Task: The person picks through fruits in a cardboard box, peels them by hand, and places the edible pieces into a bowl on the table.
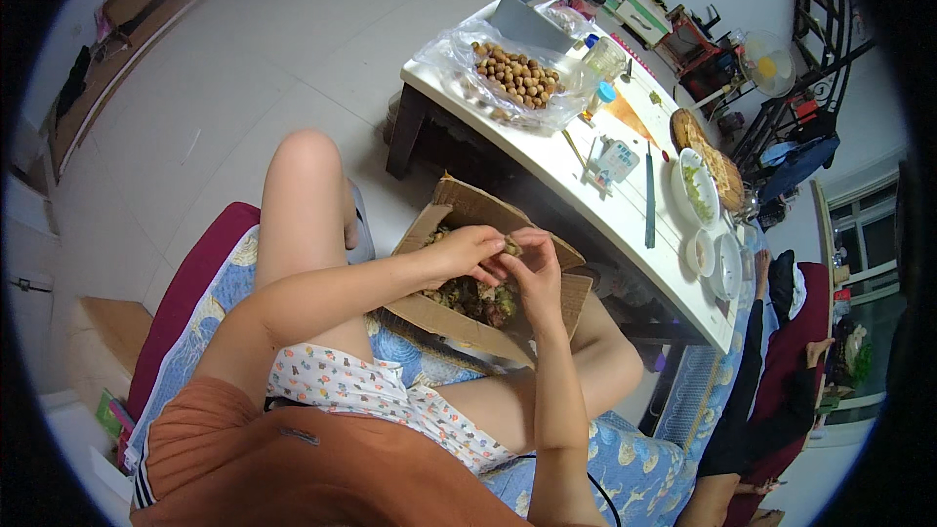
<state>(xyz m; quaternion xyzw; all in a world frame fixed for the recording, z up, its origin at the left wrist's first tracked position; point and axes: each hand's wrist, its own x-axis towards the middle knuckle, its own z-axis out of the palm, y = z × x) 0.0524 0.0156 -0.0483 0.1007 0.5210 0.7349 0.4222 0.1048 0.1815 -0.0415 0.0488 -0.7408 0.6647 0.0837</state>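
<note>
My left hand point(468, 255) and my right hand point(538, 267) meet above an open cardboard box point(432, 311) between my legs. Between their fingertips they hold a small greenish-brown piece point(512, 247), which looks like a nut husk. Fingers cover part of it, so I cannot tell whether a nut is inside. Below, a heap of green, brown and reddish husks point(483, 300) fills the bottom of the box. On the white table point(542, 154) beyond, a clear plastic bag point(446, 51) lies spread open around many round brown nuts point(520, 77).
The table's near edge runs close beside the box. On it are a glass jar point(606, 58), a white bowl point(677, 194) with green food, smaller bowls point(725, 263) and a wooden board point(688, 128) with flatbread. At right, another person's legs point(739, 395) rest on the sofa.
</note>
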